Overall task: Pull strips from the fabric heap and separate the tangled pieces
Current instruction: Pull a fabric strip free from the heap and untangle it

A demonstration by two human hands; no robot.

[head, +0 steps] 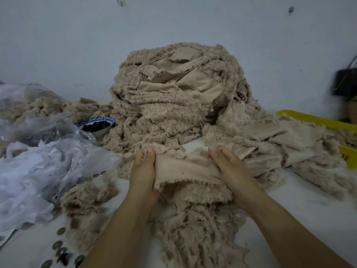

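Both hands are clamped on one strip [185, 169] of beige fleece in the middle of the surface's [309, 206] near half. The left hand [144, 171] pinches its left end, thumb on top and fingers curled under, and the right hand [228, 169] grips the right end the same way. Between them the strip's smooth backing is drawn taut, while a shaggy tangle of further pieces [197, 229] hangs below it toward the near edge. The strip's far side touches the foot of the fabric heap [173, 105], which rises against the wall at the middle of the far edge and spills to the right.

The step in hand looks like working this strip free of what clings to it. To do it well, I would judge, the pull should be steady and sideways, not a jerk, since the fluffy pile catches on neighbouring pile and the cut edges fray. Lifting the strip a little off the tangle first would show where it is snagged. Where a piece hangs on, one hand could hold the strip while the other picks the piece off close to the snag.

Left of the hands lie a clump of loose fleece [85, 200] and crumpled clear plastic bags [48, 161]. Behind these, just beside the heap's left foot, stands a blue-rimmed bowl [96, 126] of small dark things. A yellow basket [316, 120] shows at the right edge, partly under spilled fabric, and a dark bag [345, 82] sits at the far right corner.
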